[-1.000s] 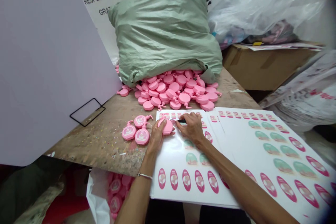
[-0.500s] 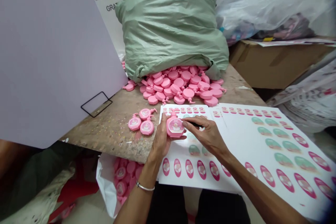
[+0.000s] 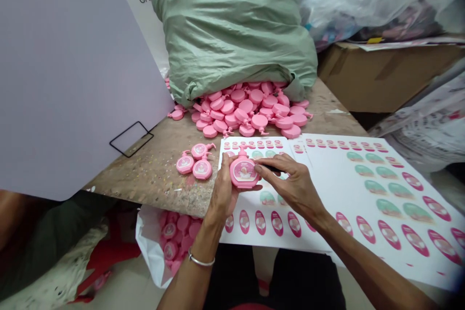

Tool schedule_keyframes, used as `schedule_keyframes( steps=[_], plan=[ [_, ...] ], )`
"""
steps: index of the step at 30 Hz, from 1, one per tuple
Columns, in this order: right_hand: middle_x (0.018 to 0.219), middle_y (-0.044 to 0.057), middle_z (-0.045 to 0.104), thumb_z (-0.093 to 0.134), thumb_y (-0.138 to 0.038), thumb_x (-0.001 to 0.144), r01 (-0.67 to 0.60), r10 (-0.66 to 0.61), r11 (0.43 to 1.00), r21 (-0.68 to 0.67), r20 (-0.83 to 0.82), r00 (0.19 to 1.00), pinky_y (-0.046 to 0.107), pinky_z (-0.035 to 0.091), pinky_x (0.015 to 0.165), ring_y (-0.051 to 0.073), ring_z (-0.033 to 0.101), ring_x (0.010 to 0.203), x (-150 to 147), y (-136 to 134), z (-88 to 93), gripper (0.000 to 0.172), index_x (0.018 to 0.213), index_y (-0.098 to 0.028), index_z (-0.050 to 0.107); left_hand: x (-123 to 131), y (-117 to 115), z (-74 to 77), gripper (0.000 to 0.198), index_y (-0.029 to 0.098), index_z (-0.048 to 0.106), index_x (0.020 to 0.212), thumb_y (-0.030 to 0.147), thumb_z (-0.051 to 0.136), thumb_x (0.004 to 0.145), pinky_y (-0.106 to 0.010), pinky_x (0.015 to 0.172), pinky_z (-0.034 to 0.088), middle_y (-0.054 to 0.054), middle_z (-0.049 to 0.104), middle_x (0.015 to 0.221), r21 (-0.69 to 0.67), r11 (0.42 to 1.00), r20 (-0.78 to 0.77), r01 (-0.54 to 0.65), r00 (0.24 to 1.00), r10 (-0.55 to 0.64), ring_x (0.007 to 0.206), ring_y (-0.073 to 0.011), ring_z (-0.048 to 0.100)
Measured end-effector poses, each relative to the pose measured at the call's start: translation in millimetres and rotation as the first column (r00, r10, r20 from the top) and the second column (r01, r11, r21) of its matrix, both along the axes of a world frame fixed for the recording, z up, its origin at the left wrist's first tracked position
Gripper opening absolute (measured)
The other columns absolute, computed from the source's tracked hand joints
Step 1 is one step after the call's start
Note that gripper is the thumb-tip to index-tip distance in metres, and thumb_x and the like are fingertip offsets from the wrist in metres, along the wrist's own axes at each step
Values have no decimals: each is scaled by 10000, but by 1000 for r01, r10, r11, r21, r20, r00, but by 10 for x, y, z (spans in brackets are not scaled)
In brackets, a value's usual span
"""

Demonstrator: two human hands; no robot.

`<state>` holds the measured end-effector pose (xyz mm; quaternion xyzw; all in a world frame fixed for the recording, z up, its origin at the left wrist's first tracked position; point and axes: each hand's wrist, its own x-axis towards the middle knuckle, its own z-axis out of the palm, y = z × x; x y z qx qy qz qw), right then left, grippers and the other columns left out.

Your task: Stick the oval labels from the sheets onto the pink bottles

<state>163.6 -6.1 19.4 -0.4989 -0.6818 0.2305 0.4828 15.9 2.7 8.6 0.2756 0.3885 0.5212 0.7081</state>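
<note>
Pink plastic pump-bottle shape [image 3: 242,172], labelled on its face, stands gripped in the left hand [image 3: 222,193] over the sticker sheet [image 3: 261,208]. Just beside it, the right hand [image 3: 290,184] pinches a slim dark tool [image 3: 271,168]. 3 labelled pieces [image 3: 192,161] lie on the wooden table [image 3: 152,174], near a heap of bare pieces [image 3: 236,109] spilling from a green sack [image 3: 232,29].

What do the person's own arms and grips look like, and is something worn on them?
The left forearm and right forearm are bare, with no sleeves. The left grip and right grip wear no gloves. A thin silver bangle circles the left wrist; the right wrist shows no band.
</note>
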Motion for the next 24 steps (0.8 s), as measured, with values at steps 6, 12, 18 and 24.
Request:
schedule_keyframes(
  steps=[6, 12, 18, 24],
  plan=[
    [765, 32, 689, 642, -403, 833, 12, -12, 1000, -8, -5, 1000, 376, 471, 698, 193, 567, 740, -16, 23, -8, 211, 954, -261, 738, -13, 22, -23, 520, 151, 630, 1083, 587, 421, 895, -365, 702, 595, -100, 686, 988, 3, 1000, -2, -18, 1000, 18, 910, -244, 665],
    [743, 33, 678, 642, -418, 830, 26, -26, 1000, -3, 3, 1000, 381, 462, 692, 199, 558, 742, -33, 22, 9, 217, 948, -264, 740, -14, 24, -8, 516, 168, 611, 1154, 573, 411, 905, -350, 697, 592, -94, 690, 985, -2, 999, -9, -33, 999, 33, 908, -237, 661],
    [725, 21, 664, 620, -416, 846, 30, -31, 999, 32, 28, 999, 356, 447, 686, 184, 544, 716, -34, 7, 27, 210, 944, -270, 735, -12, -20, 51, 501, 161, 618, 1112, 578, 486, 867, -339, 690, 582, -88, 676, 974, 69, 998, -31, -2, 1000, 4, 890, -233, 653],
    [819, 105, 678, 610, -498, 828, 242, -304, 950, 200, 398, 866, 437, 376, 794, 271, 568, 833, -5, 51, -46, 375, 1047, -203, 683, 3, -79, 10, 298, 180, 631, 919, 449, 659, 793, -285, 765, 532, -33, 635, 865, 284, 953, -441, -109, 867, 231, 847, -185, 614]
  ],
)
